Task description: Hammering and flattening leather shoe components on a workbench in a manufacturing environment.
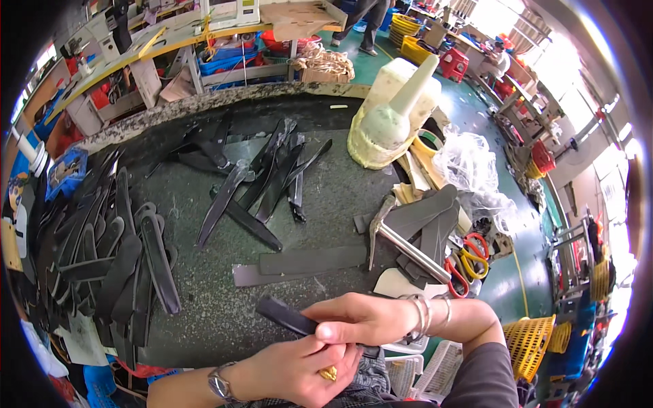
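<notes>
Close to my body, over the near edge of the dark worktable (204,299), I hold a short black strip (284,315) with a rounded end. My right hand (367,318) is closed on it, the thumb pressing near its right end. My left hand (303,374) is closed at the same end, fingertips meeting the right thumb; the strip's held end is hidden. Just beyond lie two flat dark grey strips (313,261), overlapping. A hammer (411,250) with a metal handle rests on dark cut pieces (439,217) to their right.
Many black strips (119,272) pile up at left; several glossy ones (262,177) lie crossed farther back. A whitish squeeze bottle (388,126) stands in a cut container at back right. Red- and yellow-handled scissors (469,262) lie right, below clear plastic (469,163). A yellow basket (527,343) stands lower right.
</notes>
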A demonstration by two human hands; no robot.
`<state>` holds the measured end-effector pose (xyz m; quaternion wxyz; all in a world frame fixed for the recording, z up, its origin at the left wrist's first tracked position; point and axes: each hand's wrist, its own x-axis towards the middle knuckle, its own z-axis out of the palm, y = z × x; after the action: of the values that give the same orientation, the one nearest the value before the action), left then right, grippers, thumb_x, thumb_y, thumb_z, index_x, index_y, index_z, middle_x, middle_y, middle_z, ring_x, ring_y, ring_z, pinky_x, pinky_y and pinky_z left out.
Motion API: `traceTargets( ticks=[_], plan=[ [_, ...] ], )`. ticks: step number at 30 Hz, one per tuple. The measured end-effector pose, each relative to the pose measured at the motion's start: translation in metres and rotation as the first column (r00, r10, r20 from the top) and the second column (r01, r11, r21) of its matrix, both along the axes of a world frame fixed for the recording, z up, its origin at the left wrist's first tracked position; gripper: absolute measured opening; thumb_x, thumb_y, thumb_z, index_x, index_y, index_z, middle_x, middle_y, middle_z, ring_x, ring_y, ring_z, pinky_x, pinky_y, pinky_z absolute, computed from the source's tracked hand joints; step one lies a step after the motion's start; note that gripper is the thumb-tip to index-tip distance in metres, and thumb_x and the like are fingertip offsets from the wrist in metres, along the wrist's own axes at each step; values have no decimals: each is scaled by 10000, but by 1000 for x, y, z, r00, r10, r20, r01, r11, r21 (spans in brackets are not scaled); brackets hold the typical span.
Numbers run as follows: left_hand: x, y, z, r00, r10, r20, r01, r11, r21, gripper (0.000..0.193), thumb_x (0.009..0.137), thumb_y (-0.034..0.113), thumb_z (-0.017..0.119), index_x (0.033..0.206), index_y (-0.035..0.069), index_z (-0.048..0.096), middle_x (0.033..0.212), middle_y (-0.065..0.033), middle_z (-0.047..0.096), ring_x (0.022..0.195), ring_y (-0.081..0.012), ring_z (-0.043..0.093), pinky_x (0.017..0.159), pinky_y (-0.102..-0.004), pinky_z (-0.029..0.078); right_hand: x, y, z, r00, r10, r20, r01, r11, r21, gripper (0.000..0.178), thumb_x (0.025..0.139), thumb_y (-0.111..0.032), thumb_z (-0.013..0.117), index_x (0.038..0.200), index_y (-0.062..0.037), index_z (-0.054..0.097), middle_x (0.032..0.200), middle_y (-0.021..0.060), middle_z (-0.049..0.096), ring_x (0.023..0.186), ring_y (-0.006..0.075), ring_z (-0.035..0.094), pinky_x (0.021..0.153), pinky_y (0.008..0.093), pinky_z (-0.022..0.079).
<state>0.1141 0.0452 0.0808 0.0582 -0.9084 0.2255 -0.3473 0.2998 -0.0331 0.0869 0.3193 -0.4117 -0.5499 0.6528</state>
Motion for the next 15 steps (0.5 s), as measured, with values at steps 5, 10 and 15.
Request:
traceTargets(
  ticks=[5,10,15],
  plan=[
    [-22,12,-9,925,378,-28,-334,776,-535,263,715,170,794,944,100,685,979,-33,608,913,-201,575,782,-348,461,17,8,15,848,-520,104,531,832,-161,174,1036,-156,471,1006,-11,564,735,29,624,575,90,591,519,228,483],
    [-23,42,-56,721,433,-541,-625,69,-778,354,742,31,761,1058,14,601,906,-136,593,859,-301,586,745,-384,490,23,29,-16,553,-660,509,217,703,677,359,802,-210,790,943,4,541,792,128,578,684,284,608,621,357,485],
    [-29,17,-46,657,624,-422,-702,304,-643,200,714,0,756,904,34,705,922,-86,654,955,-285,601,855,-417,483,2,56,-55,594,-529,606,77,787,612,451,793,-218,746,1075,20,486,967,226,605,885,431,609,784,473,494]
  ],
)
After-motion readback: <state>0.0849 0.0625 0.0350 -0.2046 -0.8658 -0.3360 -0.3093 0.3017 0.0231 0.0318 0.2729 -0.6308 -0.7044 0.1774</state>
